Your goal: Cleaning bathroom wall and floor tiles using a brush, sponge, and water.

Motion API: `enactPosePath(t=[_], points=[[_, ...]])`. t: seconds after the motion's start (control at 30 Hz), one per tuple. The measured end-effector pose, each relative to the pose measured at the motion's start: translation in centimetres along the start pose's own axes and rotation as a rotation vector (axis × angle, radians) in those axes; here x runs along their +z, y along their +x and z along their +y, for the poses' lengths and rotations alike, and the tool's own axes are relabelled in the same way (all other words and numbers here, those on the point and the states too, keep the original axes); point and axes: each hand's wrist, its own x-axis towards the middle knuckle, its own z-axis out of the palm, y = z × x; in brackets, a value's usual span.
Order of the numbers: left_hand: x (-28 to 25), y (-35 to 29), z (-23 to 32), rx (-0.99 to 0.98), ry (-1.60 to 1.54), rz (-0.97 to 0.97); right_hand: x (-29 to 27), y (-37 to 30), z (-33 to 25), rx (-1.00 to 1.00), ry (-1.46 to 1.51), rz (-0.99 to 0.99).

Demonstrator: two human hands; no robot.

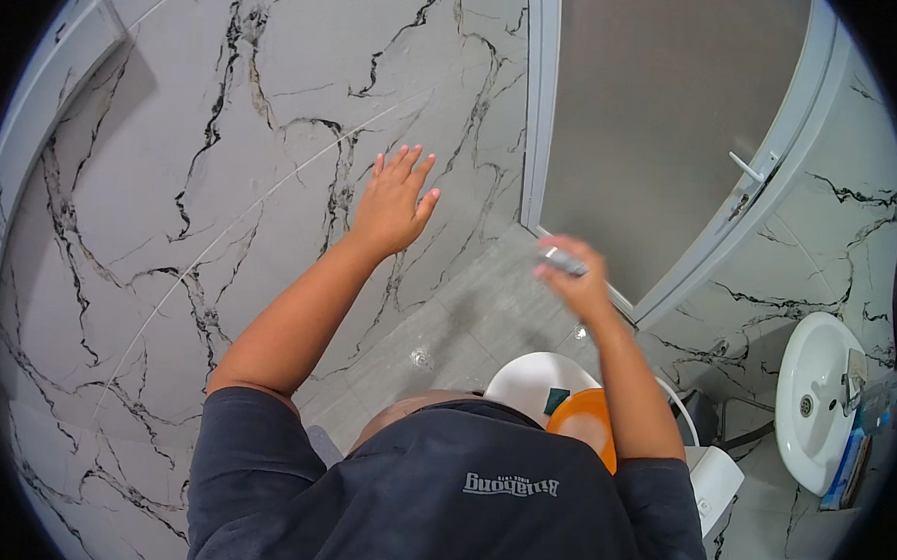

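Note:
My left hand (392,207) is open, fingers stretched out and palm down, in front of the marbled wall (277,82). Whether it touches the wall I cannot tell. My right hand (586,281), a little blurred, is closed round a short silver-grey object (563,261) whose rounded end shows past the fingers; its exact kind is unclear. Below that forearm lie an orange bowl (585,416) and a dark green pad (555,401), beside or on a white rounded surface (524,376). My shirt and arm partly cover them.
A frosted door (666,119) with a white lever handle (747,167) stands ahead right. The white washbasin (809,401) is on the right wall. Grey floor tiles (457,325) hold a round drain (422,358). A white hose (681,410) curves beside my right arm. A white ledge (56,93) runs far left.

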Motion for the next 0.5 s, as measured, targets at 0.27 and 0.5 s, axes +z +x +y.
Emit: enactPosePath(t=[0.27,0.5], points=[[5.2,-1.5,-2.3,0.004,0.005,-0.127,-0.4,1.2,6.0,0.143,0.071,0.390],[10.6,-3.7,-3.1,-0.039,0.006,-0.302,1.0,-1.6,10.2,0.156,-0.160,-0.142]])
